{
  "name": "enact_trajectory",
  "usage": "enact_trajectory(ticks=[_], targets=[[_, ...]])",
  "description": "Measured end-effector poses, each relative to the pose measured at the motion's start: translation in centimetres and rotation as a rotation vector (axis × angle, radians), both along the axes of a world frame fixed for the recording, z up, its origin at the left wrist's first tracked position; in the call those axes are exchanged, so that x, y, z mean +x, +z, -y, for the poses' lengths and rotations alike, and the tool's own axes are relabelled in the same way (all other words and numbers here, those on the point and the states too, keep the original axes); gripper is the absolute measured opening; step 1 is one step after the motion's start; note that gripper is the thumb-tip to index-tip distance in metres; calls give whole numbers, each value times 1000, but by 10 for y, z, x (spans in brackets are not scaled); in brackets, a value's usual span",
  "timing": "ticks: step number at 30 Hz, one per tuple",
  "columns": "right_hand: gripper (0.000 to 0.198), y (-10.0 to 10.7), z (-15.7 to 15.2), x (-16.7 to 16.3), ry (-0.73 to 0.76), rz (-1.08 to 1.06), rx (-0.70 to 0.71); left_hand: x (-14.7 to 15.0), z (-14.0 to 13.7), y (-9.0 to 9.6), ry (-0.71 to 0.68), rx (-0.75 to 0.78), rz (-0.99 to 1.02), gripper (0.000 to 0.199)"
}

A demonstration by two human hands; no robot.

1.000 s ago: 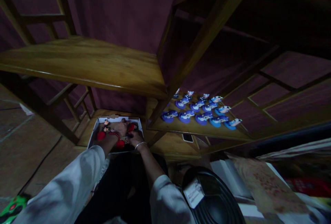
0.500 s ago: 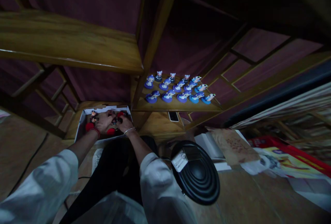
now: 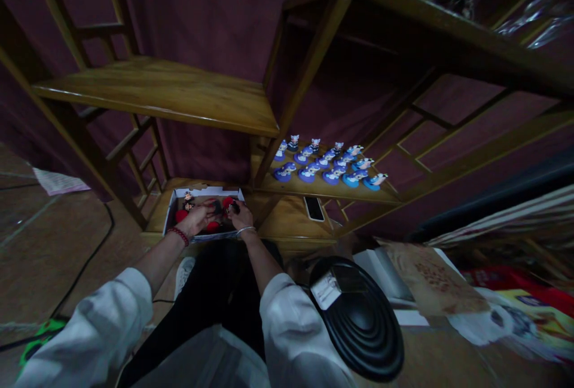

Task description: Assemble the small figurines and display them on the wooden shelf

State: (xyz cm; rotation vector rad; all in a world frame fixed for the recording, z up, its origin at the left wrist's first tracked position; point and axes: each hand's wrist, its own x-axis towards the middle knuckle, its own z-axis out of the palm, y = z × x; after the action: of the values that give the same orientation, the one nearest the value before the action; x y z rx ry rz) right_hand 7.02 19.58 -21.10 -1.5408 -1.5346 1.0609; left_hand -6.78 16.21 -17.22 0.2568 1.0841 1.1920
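Note:
A shallow white cardboard box (image 3: 170,211) sits on the low wooden shelf, with small red and dark figurines inside. My left hand (image 3: 198,219), wearing a red bead bracelet, reaches into it with its fingers closed near a dark and red piece whose shape is too dim to make out. At the box's right end my right hand (image 3: 242,217), with a pale bracelet, has its fingers around a red and dark figurine (image 3: 228,203). A small dark figurine (image 3: 188,198) stands at the box's back left. Red round shapes (image 3: 212,227) lie below my hands.
Several purple- and blue-based figurines (image 3: 309,173) stand in rows on the raised shelf to the right. A phone (image 3: 314,208) lies below them. A black ridged oval object (image 3: 363,319) stands near my right arm, beside cardboard (image 3: 433,277). A wooden shelf board (image 3: 165,92) juts out above the box.
My view has shifted, so the shelves and box appear farther right, and more of the floor shows at left. Both hands stay in the box, with slightly changed finger positions.

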Motion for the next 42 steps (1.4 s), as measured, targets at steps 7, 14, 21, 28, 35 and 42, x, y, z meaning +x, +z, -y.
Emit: enact_trajectory(ticks=[7, 14, 21, 28, 35, 42], targets=[[30, 4, 0, -8, -93, -374, -221, -2, 11, -3, 2, 93, 89, 30], [35, 12, 7, -11, -116, -471, -247, 3, 20, -4, 52, 118, 90, 30], [31, 26, 16, -7, -84, -477, -169, 7, 28, 8, 83, 164, 88, 25], [40, 46, 26, -2, 27, -425, -54, 6, 36, 20, 79, 247, 106, 30], [31, 62, 37, -3, 119, -420, 107, 2, 49, 43, 80, 298, 91, 35], [28, 84, 46, -4, 200, -475, 150, -2, 58, 60, 78, 375, 72, 36]])
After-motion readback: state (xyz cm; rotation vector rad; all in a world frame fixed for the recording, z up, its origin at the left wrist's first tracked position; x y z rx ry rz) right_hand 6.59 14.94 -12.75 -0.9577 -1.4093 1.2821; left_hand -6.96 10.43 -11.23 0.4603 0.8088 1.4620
